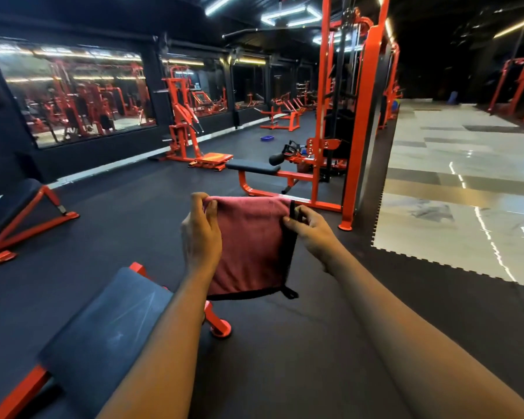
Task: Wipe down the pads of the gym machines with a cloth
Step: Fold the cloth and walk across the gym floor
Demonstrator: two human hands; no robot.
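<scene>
Left hand [201, 234] and right hand [310, 228] each pinch a top corner of the cloth [250, 246], stretching it flat, likely to refold before wiping the pad [103, 337] below.

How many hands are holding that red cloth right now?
2. The left hand grips the top left corner of the cloth. The right hand pinches its top right edge, at the black trim. No other hands are in view.
</scene>
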